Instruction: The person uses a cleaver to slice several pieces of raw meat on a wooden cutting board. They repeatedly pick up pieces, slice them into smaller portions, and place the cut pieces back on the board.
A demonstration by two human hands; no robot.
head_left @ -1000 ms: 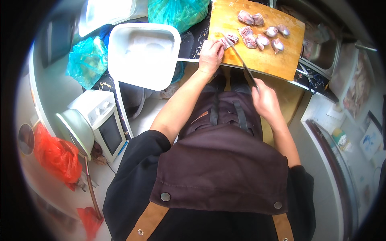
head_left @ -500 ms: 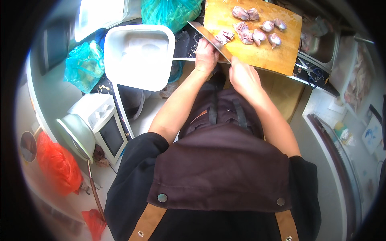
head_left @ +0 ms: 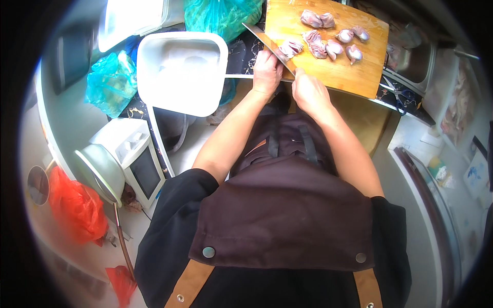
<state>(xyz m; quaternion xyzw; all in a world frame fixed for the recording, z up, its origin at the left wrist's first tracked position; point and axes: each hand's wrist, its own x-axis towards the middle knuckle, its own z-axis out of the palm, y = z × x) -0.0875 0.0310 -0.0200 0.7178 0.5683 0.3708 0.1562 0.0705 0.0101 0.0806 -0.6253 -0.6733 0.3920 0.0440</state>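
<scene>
knife [head_left: 271,46] has swung left, clasped in the right hand [head_left: 311,91]; slicing seems paused, the slit meat piece [head_left: 292,49] lying just ahead of that grip. left hand [head_left: 267,72] partly hidden: its hold i cannot tell.

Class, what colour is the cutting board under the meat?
The cutting board is yellowish-brown; best seen in the head view.

On the bench [head_left: 237,56], meat pieces [head_left: 315,43] are lying on the cutting board [head_left: 359,79]; a knife [head_left: 268,45] is reaching over its left edge, a tub [head_left: 145,77] is sitting farther left, a bag [head_left: 223,18] is resting behind the tub, and scissors [head_left: 396,93] are lying rightward, before the sink [head_left: 418,65]
</scene>
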